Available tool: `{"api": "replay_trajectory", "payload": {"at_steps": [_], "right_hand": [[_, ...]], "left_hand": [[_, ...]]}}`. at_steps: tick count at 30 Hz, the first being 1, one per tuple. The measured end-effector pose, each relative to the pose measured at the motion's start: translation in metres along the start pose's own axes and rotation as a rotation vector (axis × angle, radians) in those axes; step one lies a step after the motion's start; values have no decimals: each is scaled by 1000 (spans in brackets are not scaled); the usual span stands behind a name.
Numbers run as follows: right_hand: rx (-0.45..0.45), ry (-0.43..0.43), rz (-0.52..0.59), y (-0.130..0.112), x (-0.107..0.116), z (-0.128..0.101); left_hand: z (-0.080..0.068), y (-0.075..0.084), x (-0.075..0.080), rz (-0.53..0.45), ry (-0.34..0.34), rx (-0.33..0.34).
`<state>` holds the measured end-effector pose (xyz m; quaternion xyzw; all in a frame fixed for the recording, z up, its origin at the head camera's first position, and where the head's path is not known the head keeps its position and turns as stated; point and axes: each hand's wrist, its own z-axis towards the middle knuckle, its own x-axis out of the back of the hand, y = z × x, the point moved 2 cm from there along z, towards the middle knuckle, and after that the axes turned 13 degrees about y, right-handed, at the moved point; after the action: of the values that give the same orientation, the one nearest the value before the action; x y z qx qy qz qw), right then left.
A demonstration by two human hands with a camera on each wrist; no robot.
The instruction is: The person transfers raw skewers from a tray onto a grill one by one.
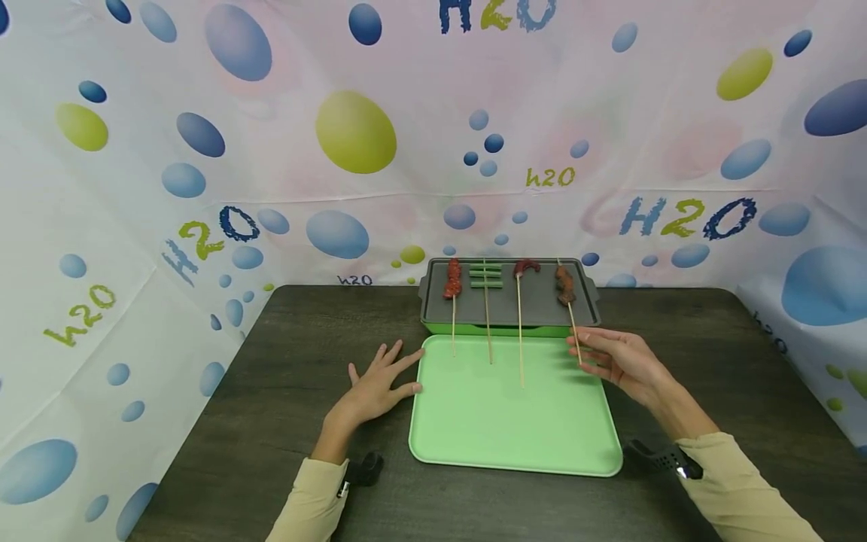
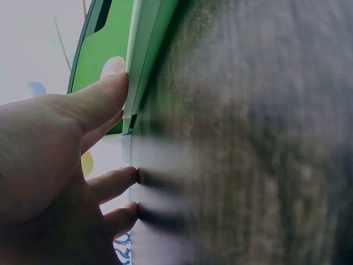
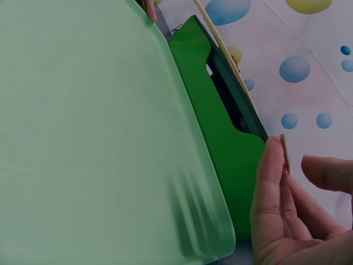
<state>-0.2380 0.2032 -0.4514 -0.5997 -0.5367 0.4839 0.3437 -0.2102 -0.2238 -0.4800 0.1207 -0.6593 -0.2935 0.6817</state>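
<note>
My right hand (image 1: pixel 619 363) is at the handle end of the rightmost skewer (image 1: pixel 575 331), which bears brown meat-like chunks. In the right wrist view the tip of its stick (image 3: pixel 285 154) lies against the fingers, and the thumb stands apart from it. My left hand (image 1: pixel 375 388) spreads its fingers at the left edge of the light green tray (image 1: pixel 515 421), the thumb touching the rim in the left wrist view. On the dark griddle (image 1: pixel 501 305) also lie a red-chunk skewer (image 1: pixel 453 282), a green-piece skewer (image 1: pixel 485 275) and a dark red curled-piece skewer (image 1: pixel 526 267).
The griddle's green base (image 3: pixel 215 110) stands right behind the tray on a dark wood-grain table (image 1: pixel 271 421). Sticks of the skewers overhang the tray's far edge. A patterned white backdrop (image 1: pixel 420 113) rises behind the table.
</note>
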Motion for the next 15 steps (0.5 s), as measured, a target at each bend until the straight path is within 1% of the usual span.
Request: {"api": "replay_trajectory", "payload": {"at_steps": [4, 8, 11, 13, 15], "right_hand": [[26, -17, -67, 3, 3, -3], [69, -29, -123, 13, 7, -11], [156, -19, -189, 22, 10, -17], [224, -13, -232, 28, 11, -20], [274, -9, -261, 33, 13, -21]], "left_hand": [[0, -1, 1, -3, -8, -3], [-3, -3, 5, -9, -24, -4], [-4, -6, 8, -4, -28, 9], [-6, -9, 12, 7, -9, 22], [-8, -13, 17, 6, 30, 30]]}}
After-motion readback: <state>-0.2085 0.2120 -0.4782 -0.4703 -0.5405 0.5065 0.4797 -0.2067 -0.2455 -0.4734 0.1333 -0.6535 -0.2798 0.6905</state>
